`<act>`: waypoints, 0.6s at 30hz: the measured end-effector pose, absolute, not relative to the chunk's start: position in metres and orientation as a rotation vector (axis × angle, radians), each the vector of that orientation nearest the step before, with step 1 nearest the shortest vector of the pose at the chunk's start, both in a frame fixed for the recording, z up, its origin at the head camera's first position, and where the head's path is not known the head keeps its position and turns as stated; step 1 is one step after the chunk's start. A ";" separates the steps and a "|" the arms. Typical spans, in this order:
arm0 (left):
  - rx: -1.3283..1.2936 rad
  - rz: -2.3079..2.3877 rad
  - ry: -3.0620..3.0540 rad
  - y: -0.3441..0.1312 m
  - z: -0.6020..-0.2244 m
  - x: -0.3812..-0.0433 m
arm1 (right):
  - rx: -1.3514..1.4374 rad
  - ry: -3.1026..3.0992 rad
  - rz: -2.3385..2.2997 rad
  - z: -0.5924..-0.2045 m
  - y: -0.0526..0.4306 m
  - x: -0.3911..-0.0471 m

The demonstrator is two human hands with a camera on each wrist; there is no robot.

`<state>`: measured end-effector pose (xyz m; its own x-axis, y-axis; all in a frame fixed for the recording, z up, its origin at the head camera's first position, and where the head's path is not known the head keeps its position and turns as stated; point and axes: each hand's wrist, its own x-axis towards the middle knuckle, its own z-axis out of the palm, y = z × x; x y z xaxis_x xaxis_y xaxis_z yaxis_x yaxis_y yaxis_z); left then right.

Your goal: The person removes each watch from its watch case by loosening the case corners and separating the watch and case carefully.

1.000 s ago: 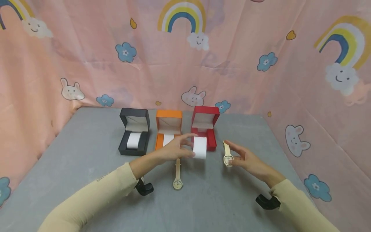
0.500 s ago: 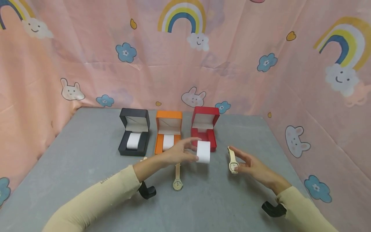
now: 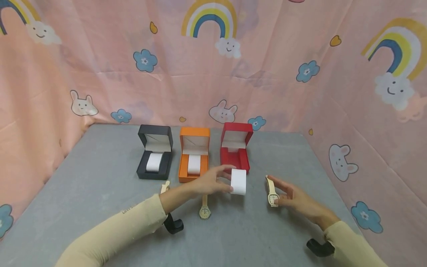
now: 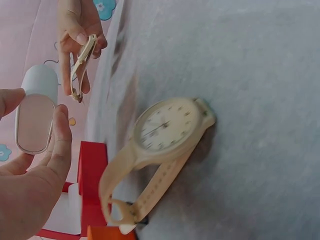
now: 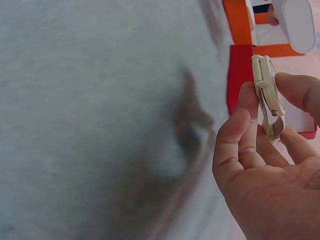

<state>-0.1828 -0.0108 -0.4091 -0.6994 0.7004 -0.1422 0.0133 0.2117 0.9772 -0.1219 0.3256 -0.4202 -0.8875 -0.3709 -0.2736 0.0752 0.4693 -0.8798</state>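
My left hand (image 3: 213, 181) pinches a white watch cushion (image 3: 238, 182) by its end, in the air in front of the red watch box (image 3: 235, 157). To the right, my right hand (image 3: 298, 198) holds a cream wristwatch (image 3: 272, 194) with a squarish face, thumb against the case and fingers along the strap. In the right wrist view the strap of this wristwatch (image 5: 270, 97) looks closed in a loop. The red box is open, with no cushion visible inside. A round-faced beige wristwatch (image 3: 205, 212) lies on the table below my left wrist, its strap partly hidden by the arm.
An open black box (image 3: 141, 172) and an open orange box (image 3: 183, 174), each with a white cushion inside, stand in a row left of the red one. Another cream watch (image 3: 165, 186) lies partly under the left forearm. A patterned pink curtain (image 3: 267, 92) surrounds the grey table.
Both hands have drawn nearer to me and a little to the right, carrying the cushion and the squarish watch. More of the orange and red boxes has come into sight.
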 end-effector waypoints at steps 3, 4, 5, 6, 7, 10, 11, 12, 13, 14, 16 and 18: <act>0.657 1.531 1.888 -0.008 -0.413 -0.180 | -0.247 2.260 -1.417 -0.426 0.327 -0.120; 0.659 1.534 1.881 -0.007 -0.413 -0.180 | -0.251 2.255 -1.424 -0.428 0.328 -0.120; 0.660 1.534 1.875 -0.007 -0.413 -0.179 | -0.269 2.258 -1.424 -0.430 0.328 -0.120; 0.661 1.534 1.871 -0.006 -0.413 -0.178 | -0.278 2.261 -1.427 -0.431 0.328 -0.120; 0.663 1.535 1.871 -0.006 -0.413 -0.178 | -0.295 2.272 -1.423 -0.433 0.328 -0.120; 0.668 1.539 1.870 -0.005 -0.413 -0.178 | -0.372 2.294 -1.414 -0.437 0.328 -0.120; 0.668 1.539 1.871 -0.005 -0.412 -0.177 | -0.399 2.295 -1.416 -0.438 0.328 -0.120; 0.667 1.540 1.872 -0.004 -0.412 -0.177 | -0.422 2.298 -1.416 -0.439 0.328 -0.120; 0.666 1.541 1.872 -0.004 -0.412 -0.178 | -0.444 2.299 -1.414 -0.440 0.328 -0.119; 0.663 1.541 1.871 -0.004 -0.412 -0.178 | -0.472 2.299 -1.417 -0.442 0.327 -0.119; 0.657 1.539 1.870 -0.004 -0.412 -0.178 | -0.504 2.300 -1.416 -0.444 0.326 -0.117; 0.655 1.537 1.871 -0.004 -0.412 -0.179 | -0.535 2.307 -1.417 -0.446 0.325 -0.115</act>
<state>-0.1790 -0.0042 -0.4119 -0.6829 0.7145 -0.1524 -0.0108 0.1987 0.9800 -0.1153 0.3250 -0.4456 -0.8557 -0.5035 -0.1194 -0.1212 0.4193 -0.8997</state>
